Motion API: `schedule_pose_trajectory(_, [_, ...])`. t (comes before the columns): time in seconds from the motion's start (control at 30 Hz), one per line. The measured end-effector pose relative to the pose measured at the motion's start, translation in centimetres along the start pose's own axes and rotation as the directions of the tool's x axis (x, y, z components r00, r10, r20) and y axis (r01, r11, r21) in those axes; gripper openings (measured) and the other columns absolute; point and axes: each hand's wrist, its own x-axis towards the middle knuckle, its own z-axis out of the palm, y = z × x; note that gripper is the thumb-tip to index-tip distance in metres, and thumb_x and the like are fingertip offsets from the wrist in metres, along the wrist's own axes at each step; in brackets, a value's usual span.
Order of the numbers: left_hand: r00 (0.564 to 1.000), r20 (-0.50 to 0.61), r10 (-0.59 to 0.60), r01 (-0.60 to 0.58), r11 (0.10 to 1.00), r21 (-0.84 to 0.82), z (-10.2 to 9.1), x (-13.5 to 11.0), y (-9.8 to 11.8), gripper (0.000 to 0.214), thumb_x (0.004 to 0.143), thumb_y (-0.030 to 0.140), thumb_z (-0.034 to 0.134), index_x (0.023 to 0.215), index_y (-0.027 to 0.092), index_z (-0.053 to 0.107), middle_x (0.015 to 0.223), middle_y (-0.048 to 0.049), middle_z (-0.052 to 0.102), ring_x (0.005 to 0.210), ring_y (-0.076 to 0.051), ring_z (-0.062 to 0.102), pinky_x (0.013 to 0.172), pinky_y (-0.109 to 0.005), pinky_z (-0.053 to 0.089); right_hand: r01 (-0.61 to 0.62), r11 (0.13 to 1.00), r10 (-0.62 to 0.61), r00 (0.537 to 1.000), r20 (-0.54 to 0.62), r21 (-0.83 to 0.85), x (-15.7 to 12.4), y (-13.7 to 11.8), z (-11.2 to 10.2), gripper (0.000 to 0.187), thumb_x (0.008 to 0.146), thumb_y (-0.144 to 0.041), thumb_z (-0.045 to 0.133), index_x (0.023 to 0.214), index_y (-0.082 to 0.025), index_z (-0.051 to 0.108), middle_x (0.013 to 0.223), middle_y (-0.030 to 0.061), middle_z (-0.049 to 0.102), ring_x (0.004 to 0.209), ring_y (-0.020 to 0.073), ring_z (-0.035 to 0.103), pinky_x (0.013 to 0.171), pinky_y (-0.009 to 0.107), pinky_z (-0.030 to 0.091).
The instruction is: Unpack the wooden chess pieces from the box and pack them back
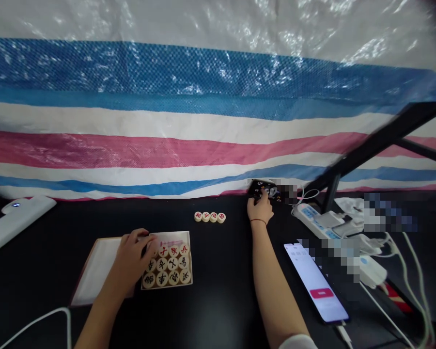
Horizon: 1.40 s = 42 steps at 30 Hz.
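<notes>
My left hand (135, 252) rests over the left part of a small open box (187, 259) of round wooden chess pieces (172, 264), fingers curled down onto the pieces. Beside it lies the box's pale lid (96, 269). A short row of several loose pieces (210, 217) lies on the black table beyond the box. My right hand (260, 208) reaches far forward, fingers closed on a small dark object (261, 188) at the table's back edge; what it is I cannot make out.
A lit phone (316, 281) lies right of my right arm, with a power strip (318, 220), chargers and white cables (403, 271) further right. A black stand arm (378, 145) slants overhead. A white device (16, 220) sits far left. A striped tarp (167, 121) backs the table.
</notes>
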Motion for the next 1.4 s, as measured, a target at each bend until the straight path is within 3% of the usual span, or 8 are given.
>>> schedule_pose_trajectory(0.23, [1.0, -0.006, -0.006, 0.006, 1.0, -0.006, 0.2, -0.1, -0.3, 0.034, 0.087, 0.042, 0.045, 0.094, 0.024, 0.072, 0.106, -0.0084, 0.062, 0.094, -0.025, 0.056, 0.088, -0.044, 0.046, -0.041, 0.998, 0.043, 0.997, 0.061, -0.039, 0.9, 0.1, 0.0, 0.059, 0.078, -0.03, 0.047, 0.136, -0.02, 0.044, 0.098, 0.0128, 0.062, 0.088, 0.0306, 0.059, 0.076, 0.046, 0.043])
schedule_pose_trajectory(1.03, [0.999, 0.043, -0.01, 0.01, 1.0, -0.012, 0.3, -0.1, -0.6, 0.04, 0.088, 0.046, 0.042, 0.098, 0.023, 0.072, 0.106, -0.0088, 0.061, 0.094, -0.025, 0.056, 0.09, -0.045, 0.045, -0.041, 0.972, 0.093, 0.971, 0.222, -0.23, 1.3, -0.7, -1.1, 0.067, 0.087, -0.035, 0.044, 0.148, -0.022, 0.02, 0.106, 0.0106, 0.063, 0.096, 0.0259, 0.06, 0.08, 0.038, 0.043])
schedule_pose_trajectory(1.4, [0.999, 0.03, -0.011, 0.011, 1.0, -0.005, 0.4, -0.1, -0.6, 0.042, 0.088, 0.049, 0.041, 0.097, 0.023, 0.072, 0.105, -0.0091, 0.062, 0.094, -0.025, 0.057, 0.088, -0.044, 0.045, -0.067, 0.986, 0.095, 0.978, 0.185, -0.15, 1.4, -0.6, -1.3, 0.067, 0.088, -0.041, 0.043, 0.149, -0.024, 0.019, 0.095, 0.0068, 0.065, 0.088, 0.0244, 0.061, 0.077, 0.034, 0.041])
